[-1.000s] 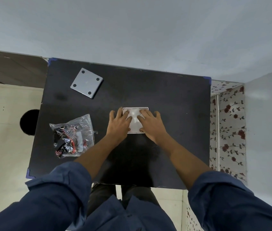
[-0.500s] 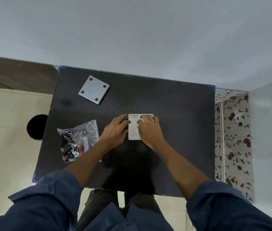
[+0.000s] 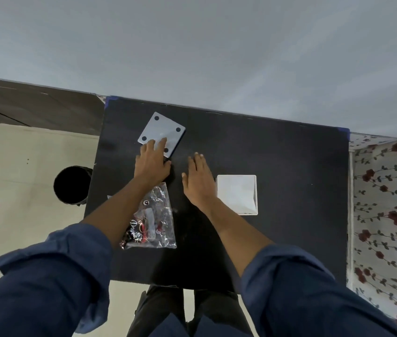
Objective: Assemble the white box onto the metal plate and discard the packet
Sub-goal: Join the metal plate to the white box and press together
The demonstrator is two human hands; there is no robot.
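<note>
Early stage: left hand (image 3: 152, 164) fingers spread on metal plate (image 3: 161, 134), right hand (image 3: 198, 181) flat, empty, beside unmounted white box (image 3: 237, 193); packet (image 3: 152, 221) not discarded.

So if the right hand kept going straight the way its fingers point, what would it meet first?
Nothing close: the right hand points up the bare table toward the far edge. The metal plate lies left of that line, the white box to its right. Hand height above the table is unclear.
</note>
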